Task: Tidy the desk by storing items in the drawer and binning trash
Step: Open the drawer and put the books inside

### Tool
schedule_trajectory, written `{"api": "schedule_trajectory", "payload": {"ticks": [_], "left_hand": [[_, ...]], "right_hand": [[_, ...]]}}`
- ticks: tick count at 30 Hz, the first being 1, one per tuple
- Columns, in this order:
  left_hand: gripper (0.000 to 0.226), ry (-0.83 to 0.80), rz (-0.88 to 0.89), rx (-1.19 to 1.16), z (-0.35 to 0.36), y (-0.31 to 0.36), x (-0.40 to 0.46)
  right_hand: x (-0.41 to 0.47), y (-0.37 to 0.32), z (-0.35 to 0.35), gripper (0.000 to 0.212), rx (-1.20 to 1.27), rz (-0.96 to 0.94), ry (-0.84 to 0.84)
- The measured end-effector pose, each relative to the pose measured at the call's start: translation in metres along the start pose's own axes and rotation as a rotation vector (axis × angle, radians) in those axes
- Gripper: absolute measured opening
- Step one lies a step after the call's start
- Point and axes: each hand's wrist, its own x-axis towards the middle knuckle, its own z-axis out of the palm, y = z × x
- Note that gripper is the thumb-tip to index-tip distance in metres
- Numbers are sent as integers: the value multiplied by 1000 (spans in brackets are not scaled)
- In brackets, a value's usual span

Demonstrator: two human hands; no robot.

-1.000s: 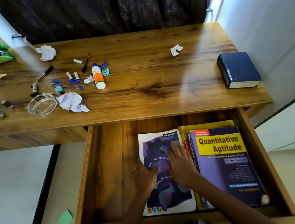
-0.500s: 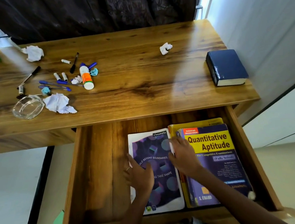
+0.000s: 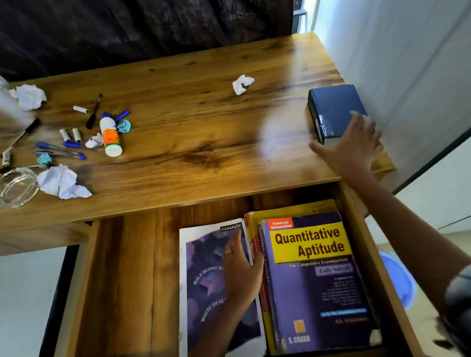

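- Drawer (image 3: 118,288), nearest: pulled open under the bench (image 3: 198,158). Two loads inside, side by side: a notebook (image 3: 210,294) on the left, a stack of books (image 3: 314,282) on the right. At least two books in that stack, purple on yellow; a red edge between may be a third, cannot tell. Bare wood left of the notebook.
- Left hand (image 3: 241,271): fingers straight, flat on the notebook's right edge against the stack, gripping nothing.
- Right hand (image 3: 351,145): reached to the bench's far right; fingers spread over the near corner of the blue book (image 3: 333,110), thumb out along its near left side. Grip wide, closing, not yet clamped.
- Step in hand, my reading: take up the blue book for the drawer. It looks thick, so thumb under the near edge, fingers well over the cover, lift level. Bare wood left of the notebook is probably the easiest spot.
- Bench, left: one glass dish (image 3: 13,187), one glue bottle (image 3: 110,136), several blue pens (image 3: 61,149), three small white tubes (image 3: 68,134).
- Crumpled white paper (image 3: 62,183): three large wads, one small by the glue; two teal scraps. Bin trash, likely.
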Motion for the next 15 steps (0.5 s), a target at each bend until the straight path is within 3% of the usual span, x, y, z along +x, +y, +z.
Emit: {"api": "schedule_trajectory", "payload": {"ticks": [4, 9, 15], "left_hand": [[70, -6, 13, 22, 4, -12, -5], [83, -1, -12, 61, 5, -20, -5], [57, -8, -48, 39, 5, -23, -1]], "right_hand": [[35, 11, 13, 114, -59, 59, -109], [37, 16, 24, 104, -141, 24, -27], [4, 17, 19, 104, -179, -28, -37]]}}
